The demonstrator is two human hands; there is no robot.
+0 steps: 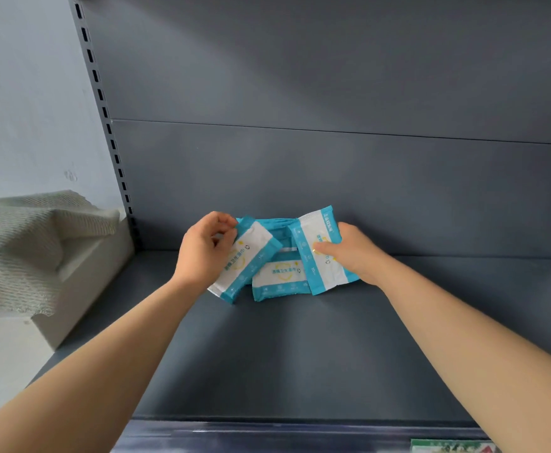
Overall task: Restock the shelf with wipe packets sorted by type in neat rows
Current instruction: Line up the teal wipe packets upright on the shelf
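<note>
Left hand (207, 253) pinches slanted packet (246, 261); right hand (356, 253) grips steeper packet (320, 253); flat packet (280, 277) between, lengthwise along shelf (300, 354) back edge.

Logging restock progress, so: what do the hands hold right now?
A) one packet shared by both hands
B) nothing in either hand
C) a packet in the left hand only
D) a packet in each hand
D: the left hand grips the left packet and the right hand pinches the right packet, with a third packet flat on the shelf between.
</note>
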